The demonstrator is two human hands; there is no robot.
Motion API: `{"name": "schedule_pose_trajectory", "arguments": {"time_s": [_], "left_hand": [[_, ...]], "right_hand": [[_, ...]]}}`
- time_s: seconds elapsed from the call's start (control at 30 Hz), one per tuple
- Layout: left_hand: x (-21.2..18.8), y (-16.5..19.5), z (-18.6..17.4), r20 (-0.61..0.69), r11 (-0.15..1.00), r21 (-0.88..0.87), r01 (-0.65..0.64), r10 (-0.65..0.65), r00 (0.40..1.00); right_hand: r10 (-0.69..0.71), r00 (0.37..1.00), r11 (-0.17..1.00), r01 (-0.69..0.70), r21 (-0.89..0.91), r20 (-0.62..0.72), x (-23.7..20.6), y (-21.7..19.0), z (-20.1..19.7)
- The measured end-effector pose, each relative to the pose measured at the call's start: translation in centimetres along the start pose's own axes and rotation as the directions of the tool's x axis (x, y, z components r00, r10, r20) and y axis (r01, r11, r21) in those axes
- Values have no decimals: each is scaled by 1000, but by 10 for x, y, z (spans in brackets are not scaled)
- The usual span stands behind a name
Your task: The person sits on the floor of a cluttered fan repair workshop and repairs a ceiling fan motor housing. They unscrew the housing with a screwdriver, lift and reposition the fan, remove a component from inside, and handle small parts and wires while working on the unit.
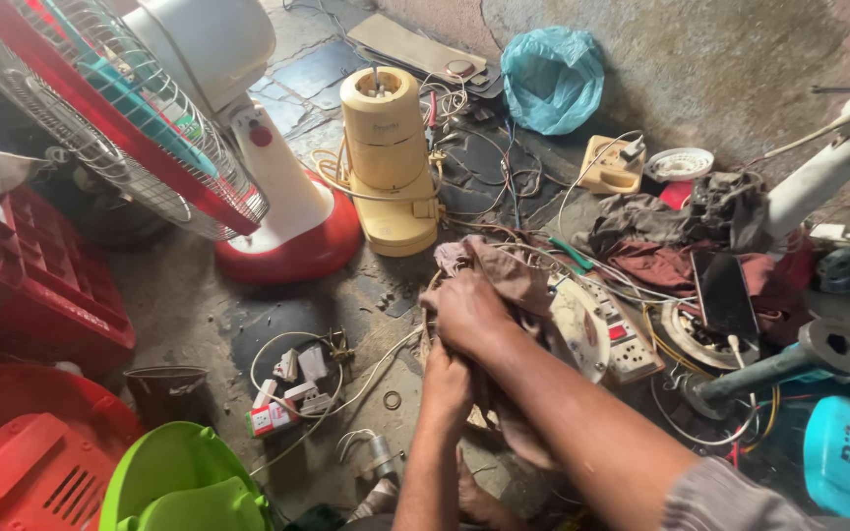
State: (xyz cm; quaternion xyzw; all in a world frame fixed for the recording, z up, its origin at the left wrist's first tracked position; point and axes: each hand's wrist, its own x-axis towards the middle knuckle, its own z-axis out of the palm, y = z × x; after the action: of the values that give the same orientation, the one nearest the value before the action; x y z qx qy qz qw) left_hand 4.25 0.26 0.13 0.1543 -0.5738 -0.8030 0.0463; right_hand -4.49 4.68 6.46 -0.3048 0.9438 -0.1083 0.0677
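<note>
Both hands, the right hand [466,313] and left hand [447,379], grip a brown rag [504,270] tightly; loose wires [366,379] nearby could snag it.

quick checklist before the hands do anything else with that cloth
1. Grip on the brownish cloth: ok, the right hand is closed over it.
2. Left hand: ok, it also grips the cloth, just below the right.
3. What the cloth wraps: cannot tell, the folds hide it.
4. Loose white wires beside the hands: not ok, they trail across the floor close to the cloth.
5. Extension board next to the cloth: cannot tell whether it is powered.
6. Standing room for the cream mixer base: ok, upright and apart from the hands.
</note>
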Motion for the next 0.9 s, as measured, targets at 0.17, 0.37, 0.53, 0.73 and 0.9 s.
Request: {"name": "schedule_pose_trajectory", "arguments": {"time_s": [0.17,0.37,0.53,0.73,0.9], "left_hand": [[6,-8,3,-57,999,12,-48,49,997],[4,-2,8,-117,973,206,-101,127,985],[-17,22,32,-264,872,468,144,-18,964],[-22,34,44,-258,824,566,31,142,956],[-10,35,36,-232,783,620,-34,225,946]], "right_hand": [[92,994,912,-63,405,-53,-84,39,21],[37,959,701,-226,677,283,-237,131,10],[714,698,391,-327,860,-59,-250,211,-53],[72,997,947,-79,311,34,-71,185,-79],[20,883,383,-440,812,469,15,148,-64]]}}
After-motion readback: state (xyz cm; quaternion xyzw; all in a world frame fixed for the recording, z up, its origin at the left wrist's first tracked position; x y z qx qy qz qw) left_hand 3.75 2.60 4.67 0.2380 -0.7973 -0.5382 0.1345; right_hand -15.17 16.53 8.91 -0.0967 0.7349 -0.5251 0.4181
